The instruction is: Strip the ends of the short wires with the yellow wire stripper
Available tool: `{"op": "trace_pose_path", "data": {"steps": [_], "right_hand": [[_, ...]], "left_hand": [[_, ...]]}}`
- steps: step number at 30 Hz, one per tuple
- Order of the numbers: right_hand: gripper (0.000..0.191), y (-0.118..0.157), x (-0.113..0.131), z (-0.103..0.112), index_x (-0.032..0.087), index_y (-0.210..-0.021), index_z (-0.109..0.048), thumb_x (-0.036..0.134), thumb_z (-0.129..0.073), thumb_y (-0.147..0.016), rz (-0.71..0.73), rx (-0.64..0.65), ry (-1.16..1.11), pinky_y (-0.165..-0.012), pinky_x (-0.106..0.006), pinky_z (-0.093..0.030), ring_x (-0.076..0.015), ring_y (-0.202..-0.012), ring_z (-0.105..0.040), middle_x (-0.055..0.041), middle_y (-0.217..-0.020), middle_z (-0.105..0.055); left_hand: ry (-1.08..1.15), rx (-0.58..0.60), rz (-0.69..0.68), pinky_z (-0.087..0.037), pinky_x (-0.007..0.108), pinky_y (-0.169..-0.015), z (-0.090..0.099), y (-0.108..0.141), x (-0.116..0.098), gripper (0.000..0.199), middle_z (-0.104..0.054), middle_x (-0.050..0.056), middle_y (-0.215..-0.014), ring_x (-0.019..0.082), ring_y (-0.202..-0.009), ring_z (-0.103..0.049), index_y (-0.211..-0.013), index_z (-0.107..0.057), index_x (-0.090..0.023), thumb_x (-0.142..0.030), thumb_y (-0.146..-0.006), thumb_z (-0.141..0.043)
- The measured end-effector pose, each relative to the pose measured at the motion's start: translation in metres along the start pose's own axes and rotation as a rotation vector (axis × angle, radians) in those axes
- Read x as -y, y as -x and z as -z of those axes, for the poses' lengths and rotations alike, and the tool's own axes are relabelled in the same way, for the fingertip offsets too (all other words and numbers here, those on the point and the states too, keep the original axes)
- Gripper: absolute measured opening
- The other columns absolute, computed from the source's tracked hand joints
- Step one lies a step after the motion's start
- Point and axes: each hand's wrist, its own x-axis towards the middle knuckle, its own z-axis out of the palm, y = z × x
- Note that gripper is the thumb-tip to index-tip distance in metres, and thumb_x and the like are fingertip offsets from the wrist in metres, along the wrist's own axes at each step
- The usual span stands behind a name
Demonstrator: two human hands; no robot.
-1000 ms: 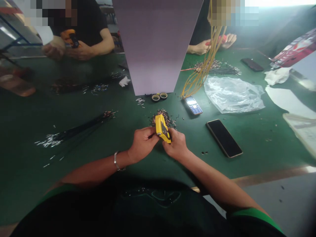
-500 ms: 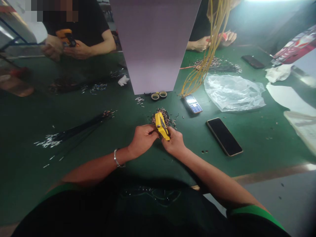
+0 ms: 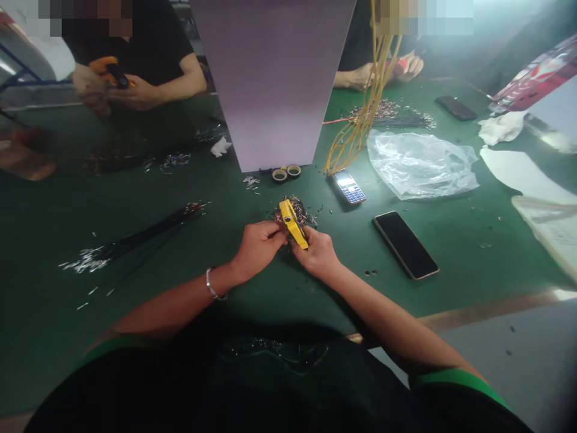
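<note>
My right grip [image 3: 318, 252] clamps the yellow crimper [image 3: 293, 224]; my left grip [image 3: 259, 245] pinches beside it, on what I cannot tell. The wire heap [image 3: 296, 210] sits just far, within reach.

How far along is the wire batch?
Done, it seems: a bundle of black wires lies to the far left, silver ends showing. In hand: the left hand and right hand hold a yellow hand tool. Remaining: a small heap of wire pieces just beyond the tool, its exact amount unclear.
</note>
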Motion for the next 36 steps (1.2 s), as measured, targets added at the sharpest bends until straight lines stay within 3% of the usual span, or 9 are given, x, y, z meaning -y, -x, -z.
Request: {"op": "trace_pose_path", "data": {"steps": [7, 14, 18, 20, 23, 25, 28, 36], "right_hand": [[0.014, -0.006, -0.010, -0.009, 0.022, -0.067, -0.047, 0.030, -0.054, -0.075, -0.046, -0.023, -0.137, -0.052, -0.026, -0.036, -0.0135, -0.052, -0.045, 0.0021, -0.057, -0.051], [0.014, -0.007, -0.013, 0.000, 0.020, -0.072, -0.052, 0.033, -0.058, -0.070, -0.168, 0.013, -0.465, -0.048, -0.025, -0.035, -0.0121, -0.049, -0.043, 0.0047, -0.053, -0.051], [0.017, -0.007, -0.005, 0.021, 0.017, -0.076, -0.058, 0.028, -0.061, -0.063, -0.242, 0.162, -0.637, -0.051, -0.027, -0.040, -0.0130, -0.050, -0.049, 0.0033, -0.055, -0.056], [0.021, -0.008, -0.003, 0.031, 0.016, -0.080, -0.060, 0.025, -0.064, -0.061, -0.266, 0.269, -0.708, -0.054, -0.028, -0.043, -0.0138, -0.053, -0.052, 0.0020, -0.058, -0.060], [0.027, -0.009, -0.003, 0.041, 0.015, -0.086, -0.063, 0.023, -0.066, -0.060, -0.282, 0.315, -0.777, -0.059, -0.030, -0.046, -0.0149, -0.058, -0.056, 0.0006, -0.064, -0.064], [0.031, -0.009, -0.005, 0.044, 0.014, -0.090, -0.064, 0.021, -0.067, -0.060, -0.300, 0.345, -0.807, -0.061, -0.031, -0.047, -0.0153, -0.060, -0.058, 0.0000, -0.066, -0.066], [0.033, -0.007, -0.006, 0.046, 0.013, -0.094, -0.065, 0.020, -0.068, -0.062, -0.311, 0.438, -0.836, -0.064, -0.032, -0.047, -0.0158, -0.061, -0.059, -0.0016, -0.069, -0.068], [0.032, -0.001, -0.004, 0.046, 0.015, -0.095, -0.068, 0.020, -0.071, -0.064, -0.296, 0.578, -0.875, -0.067, -0.033, -0.048, -0.0173, -0.065, -0.060, -0.0040, -0.072, -0.070]], "left_hand": [[0.019, 0.019, 0.031, -0.049, 0.022, -0.059, 0.005, -0.002, 0.004, 0.022, -0.069, 0.000, -0.063, 0.011, -0.060, -0.060, -0.065, -0.069, -0.017, -0.016, -0.082, -0.056], [0.311, 0.056, 0.243, -0.045, 0.020, -0.041, 0.008, -0.005, 0.010, 0.026, -0.073, 0.003, -0.069, 0.007, -0.044, -0.052, -0.102, -0.072, -0.014, -0.015, -0.080, -0.058], [0.445, 0.029, 0.294, -0.047, 0.021, -0.040, 0.015, -0.011, 0.010, 0.009, -0.072, 0.005, -0.068, 0.008, -0.045, -0.057, -0.083, -0.071, -0.015, -0.017, -0.078, -0.064], [0.413, -0.006, 0.300, -0.044, 0.021, -0.039, 0.021, -0.015, 0.010, 0.005, -0.071, 0.004, -0.064, 0.008, -0.044, -0.055, -0.077, -0.071, -0.016, -0.019, -0.076, -0.067], [0.273, -0.029, 0.262, -0.037, 0.022, -0.038, 0.029, -0.019, 0.009, 0.009, -0.068, 0.001, -0.059, 0.006, -0.040, -0.046, -0.082, -0.076, -0.018, -0.022, -0.077, -0.069], [0.184, -0.023, 0.204, -0.038, 0.024, -0.042, 0.034, -0.021, 0.010, 0.012, -0.068, 0.001, -0.058, 0.007, -0.044, -0.049, -0.083, -0.077, -0.019, -0.022, -0.077, -0.067], [0.135, 0.036, 0.170, -0.042, 0.024, -0.051, 0.041, -0.023, 0.008, 0.016, -0.070, 0.001, -0.061, 0.009, -0.053, -0.055, -0.084, -0.076, -0.019, -0.018, -0.077, -0.062], [0.119, 0.165, 0.284, -0.036, 0.024, -0.048, 0.050, -0.026, -0.008, 0.014, -0.070, 0.001, -0.063, 0.007, -0.048, -0.046, -0.079, -0.075, -0.016, -0.021, -0.076, -0.061]]}}
